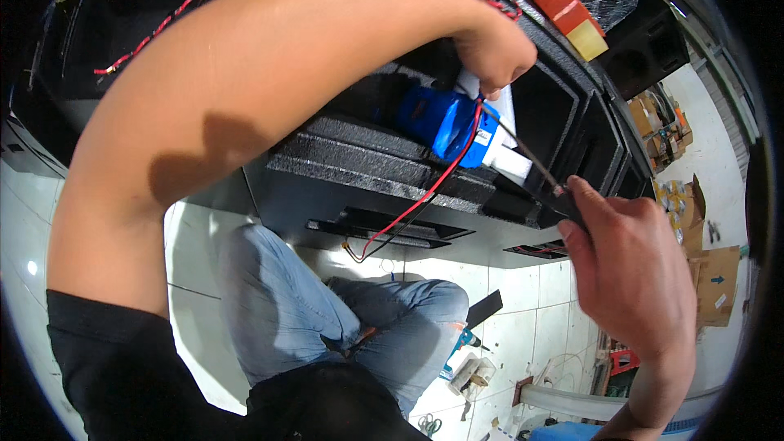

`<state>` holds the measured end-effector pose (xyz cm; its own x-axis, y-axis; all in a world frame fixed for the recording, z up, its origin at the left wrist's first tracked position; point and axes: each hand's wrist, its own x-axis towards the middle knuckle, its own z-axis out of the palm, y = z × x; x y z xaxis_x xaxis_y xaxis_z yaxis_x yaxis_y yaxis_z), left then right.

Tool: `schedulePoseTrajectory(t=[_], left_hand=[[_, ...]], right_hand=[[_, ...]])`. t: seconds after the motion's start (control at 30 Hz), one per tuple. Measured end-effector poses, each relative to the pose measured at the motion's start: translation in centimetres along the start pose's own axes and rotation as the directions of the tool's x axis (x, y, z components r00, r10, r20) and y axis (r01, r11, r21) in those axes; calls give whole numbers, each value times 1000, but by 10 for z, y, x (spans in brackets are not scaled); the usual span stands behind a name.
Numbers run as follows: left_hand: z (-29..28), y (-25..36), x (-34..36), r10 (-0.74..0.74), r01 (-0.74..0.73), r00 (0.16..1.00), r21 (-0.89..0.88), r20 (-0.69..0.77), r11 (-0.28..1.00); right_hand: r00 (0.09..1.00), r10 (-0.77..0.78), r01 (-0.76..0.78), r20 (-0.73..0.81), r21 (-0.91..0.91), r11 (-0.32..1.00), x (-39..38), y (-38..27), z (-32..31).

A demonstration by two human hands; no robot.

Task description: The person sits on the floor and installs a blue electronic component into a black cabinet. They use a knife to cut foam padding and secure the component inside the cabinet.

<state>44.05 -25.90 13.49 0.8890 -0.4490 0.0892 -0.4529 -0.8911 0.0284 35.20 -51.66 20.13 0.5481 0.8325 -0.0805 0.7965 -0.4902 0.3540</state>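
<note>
Right grip: our right hand [630,265] closes round a thin-shafted tool [527,149] | Left grip: our left hand [500,53] curls, hold unclear | Blue-wrapped part [429,118]: upper centre, over black case [359,155] | Progress: we judge it unfinished; red-and-black wire [420,200] reaches the part, lower end looks unconnected

right recess [545,96]: free | blue bundle [446,124] front: red wire [446,175] across
</note>
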Motion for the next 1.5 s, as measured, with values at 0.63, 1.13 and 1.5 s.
schedulePoseTrajectory(t=[0.63,1.13,1.5], left_hand=[[-43,17,-30,-11,13,1000,136,-15,991],[-41,27,-39,-101,101,995,138,-11,985],[-37,29,-42,-127,129,992,124,-27,984]], right_hand=[[929,-308,197,-208,-426,883,11,56,24],[898,-354,239,-261,-386,891,19,68,38],[903,-345,235,-257,-377,896,19,70,41]])
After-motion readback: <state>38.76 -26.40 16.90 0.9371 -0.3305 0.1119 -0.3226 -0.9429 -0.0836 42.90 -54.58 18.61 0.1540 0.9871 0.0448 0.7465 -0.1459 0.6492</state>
